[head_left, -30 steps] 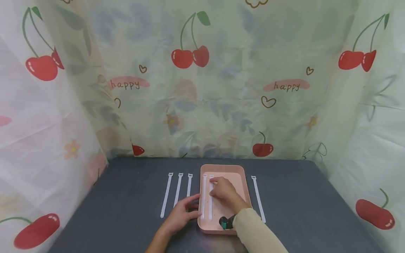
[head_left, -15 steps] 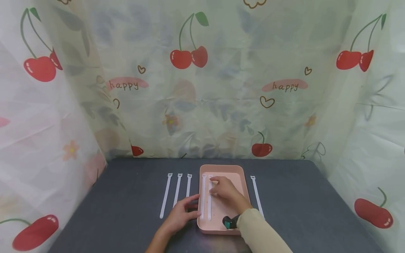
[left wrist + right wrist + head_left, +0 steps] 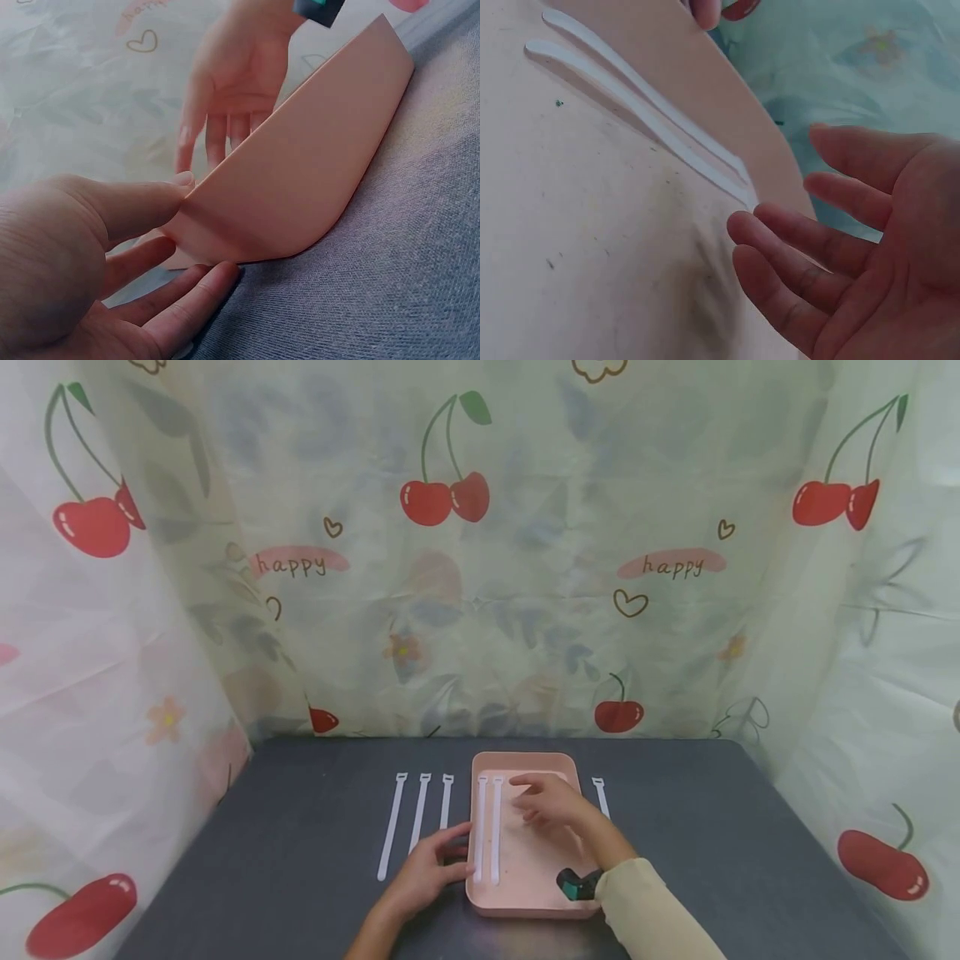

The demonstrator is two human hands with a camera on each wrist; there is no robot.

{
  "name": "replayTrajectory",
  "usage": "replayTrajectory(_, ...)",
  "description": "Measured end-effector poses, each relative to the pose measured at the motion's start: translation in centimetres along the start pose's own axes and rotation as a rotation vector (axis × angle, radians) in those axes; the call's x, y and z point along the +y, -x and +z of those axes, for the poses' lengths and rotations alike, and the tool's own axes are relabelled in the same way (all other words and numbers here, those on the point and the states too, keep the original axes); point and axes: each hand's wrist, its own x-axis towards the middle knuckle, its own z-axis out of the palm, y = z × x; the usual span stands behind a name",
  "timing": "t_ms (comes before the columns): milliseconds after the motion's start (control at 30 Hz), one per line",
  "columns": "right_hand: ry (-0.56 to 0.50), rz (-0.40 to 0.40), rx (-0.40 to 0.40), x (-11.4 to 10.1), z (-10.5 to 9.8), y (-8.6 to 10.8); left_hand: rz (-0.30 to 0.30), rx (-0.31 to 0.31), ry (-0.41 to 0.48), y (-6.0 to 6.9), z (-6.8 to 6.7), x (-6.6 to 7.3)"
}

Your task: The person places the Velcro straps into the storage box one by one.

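Observation:
Two white cable ties with slotted heads lie side by side along the left of a pink tray (image 3: 525, 889), the left tie (image 3: 481, 831) near the wall and the right tie (image 3: 496, 835) beside it. My left hand (image 3: 427, 872) touches the tray's left wall; in the left wrist view its fingertips rest at the rim and against the outer side. Over the tray, right of the ties, hovers my right hand (image 3: 555, 802) with its fingers loosely spread. Nothing is between those fingers in the right wrist view, where the tray floor (image 3: 630, 247) shows small dark specks.
Three more white cable ties (image 3: 392, 827) lie on the dark table (image 3: 277, 860) left of the tray, one partly behind my left hand. Another tie (image 3: 601, 797) lies to the right, partly covered by my right arm. A cherry-print curtain (image 3: 480, 610) encloses the table.
My right hand has come away from the right-hand tie in the tray and moved to the right. The left hand stays at the tray's wall.

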Motion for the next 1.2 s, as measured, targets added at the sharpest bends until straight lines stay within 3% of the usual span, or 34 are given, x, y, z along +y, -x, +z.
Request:
replayTrajectory(233,0.005,-0.092,-0.06,-0.5,-2.1,1.5,-0.011,0.006,-0.005,0.0,0.0,0.2)
replayTrajectory(500,-0.011,-0.049,0.005,0.1,-3.6,2.9,-0.021,0.005,0.0,0.1,0.0,0.3)
replayTrajectory(800,-0.086,-0.118,0.148,1.9,-4.8,3.9,-0.023,0.007,0.024,0.1,0.0,0.4)
replayTrajectory(967,-0.143,-0.104,0.287,2.9,-4.9,4.6,-0.024,0.008,0.022,0.1,-0.1,0.5)
replayTrajectory(1200,-0.119,-0.066,0.432,4.6,-5.0,5.1,-0.019,0.007,0.012,0.0,0.1,0.4)
